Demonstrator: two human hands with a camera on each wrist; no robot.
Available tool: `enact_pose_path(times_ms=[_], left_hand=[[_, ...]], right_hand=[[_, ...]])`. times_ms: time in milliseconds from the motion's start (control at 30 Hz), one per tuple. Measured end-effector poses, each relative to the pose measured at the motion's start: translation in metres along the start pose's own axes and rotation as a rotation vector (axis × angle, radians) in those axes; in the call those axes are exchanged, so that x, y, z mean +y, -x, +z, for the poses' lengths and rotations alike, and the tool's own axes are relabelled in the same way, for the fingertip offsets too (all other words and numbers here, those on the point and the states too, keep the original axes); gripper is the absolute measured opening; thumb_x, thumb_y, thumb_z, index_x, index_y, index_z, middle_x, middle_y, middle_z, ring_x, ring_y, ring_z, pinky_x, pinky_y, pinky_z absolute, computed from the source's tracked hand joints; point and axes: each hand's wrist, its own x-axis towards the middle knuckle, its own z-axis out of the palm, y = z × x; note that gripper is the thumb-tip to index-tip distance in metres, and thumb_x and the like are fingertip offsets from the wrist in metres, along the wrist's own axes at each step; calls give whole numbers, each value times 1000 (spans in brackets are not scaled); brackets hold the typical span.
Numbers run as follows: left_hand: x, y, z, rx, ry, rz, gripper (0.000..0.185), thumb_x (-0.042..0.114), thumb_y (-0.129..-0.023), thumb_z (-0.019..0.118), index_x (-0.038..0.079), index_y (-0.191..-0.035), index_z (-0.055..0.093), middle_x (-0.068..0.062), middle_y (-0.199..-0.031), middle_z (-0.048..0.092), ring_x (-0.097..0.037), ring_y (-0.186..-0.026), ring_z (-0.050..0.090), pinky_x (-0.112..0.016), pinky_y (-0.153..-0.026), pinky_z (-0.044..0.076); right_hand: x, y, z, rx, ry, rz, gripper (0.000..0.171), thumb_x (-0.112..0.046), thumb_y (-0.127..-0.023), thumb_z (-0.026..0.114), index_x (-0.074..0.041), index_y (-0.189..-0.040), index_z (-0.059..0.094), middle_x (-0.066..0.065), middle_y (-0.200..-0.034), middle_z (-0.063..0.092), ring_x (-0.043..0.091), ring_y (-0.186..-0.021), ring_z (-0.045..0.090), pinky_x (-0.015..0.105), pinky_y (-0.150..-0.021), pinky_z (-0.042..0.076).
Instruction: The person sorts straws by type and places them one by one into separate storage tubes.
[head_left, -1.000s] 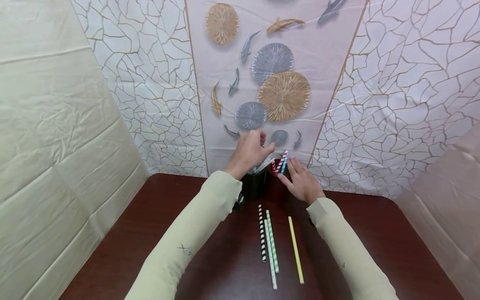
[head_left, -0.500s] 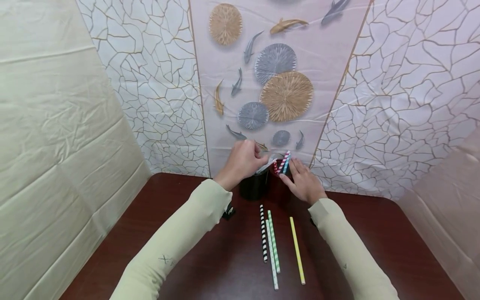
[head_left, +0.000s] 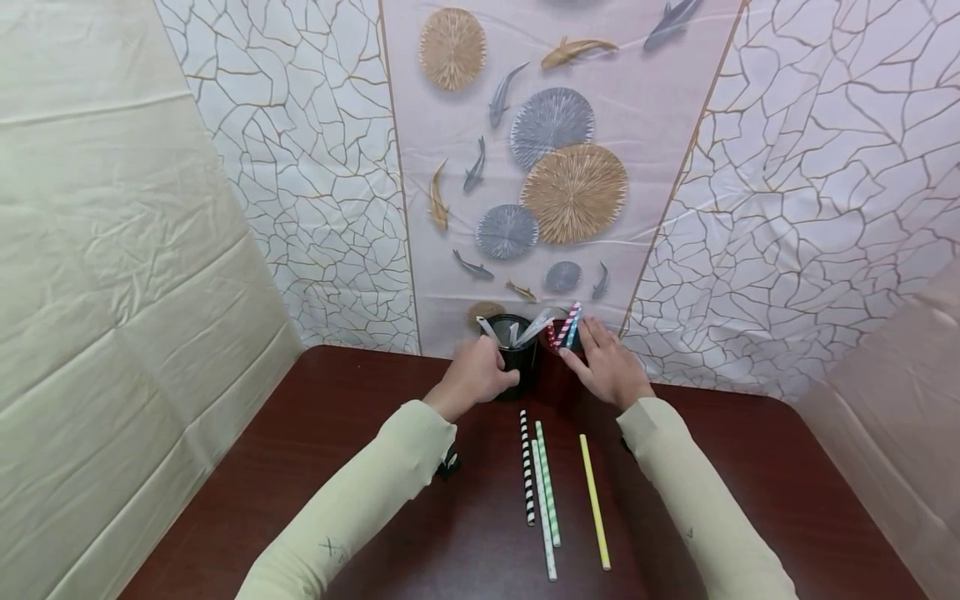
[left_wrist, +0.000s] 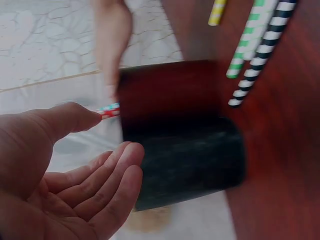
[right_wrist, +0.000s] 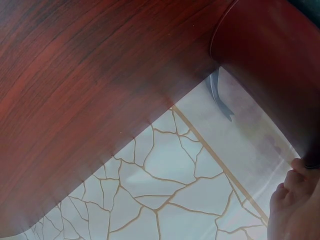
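Note:
My left hand (head_left: 474, 375) is beside the near left of a black cup (head_left: 527, 357), its fingers loosely bent and holding nothing. In the left wrist view its thumb stands apart from the fingers, with fingertips right at the rim of the black cup (left_wrist: 195, 165). Several whitish, clear-looking strips (head_left: 534, 327) poke out of that cup. Against its right side stands a dark red cup (head_left: 553, 377) holding several patterned paper straws (head_left: 567, 323), red, pink-striped and blue. My right hand (head_left: 611, 367) holds the red cup at its rim; in the right wrist view bent fingers (right_wrist: 298, 192) show there.
On the dark red-brown table (head_left: 375, 533) in front of the cups lie a black-striped straw (head_left: 527, 471), a green-striped straw (head_left: 548, 487), a pale speckled straw (head_left: 544, 525) and a yellow straw (head_left: 595, 504). A patterned cloth (head_left: 337, 208) hangs close behind the cups.
My left hand has come down from over the black cup's mouth to its near left side, uncovering the mouth and strips. The right hand has stayed at the red cup.

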Motion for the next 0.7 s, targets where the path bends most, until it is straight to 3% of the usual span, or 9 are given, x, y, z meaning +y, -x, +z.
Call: enact_pose_path(times_ms=[300,533,700], left_hand=[[-16,6,39,-80,94,-128,63,22,-95,77,16,-45,39,6,-42,30,-11,-40,30,-27,-48,32],[-22,9,64,-112,119,-200,38,22,-96,77,11,-66,56,-1,-58,54,-17,-58,54,-29,-59,42],[-29,5,81,-136,149,-241,33,22,-97,76,7,-72,61,-7,-64,60,-23,-62,59,-33,-60,46]], right_hand=[[2,1,0,8,-5,-13,88,-64,-110,29,3,-167,18,24,-175,18,41,-164,17,56,-132,22],[2,1,0,11,-2,-14,88,-63,-111,30,3,-167,19,25,-175,18,41,-164,17,56,-132,22],[2,1,0,10,2,-22,87,-63,-111,30,3,-167,20,24,-175,20,41,-164,17,56,-133,21]])
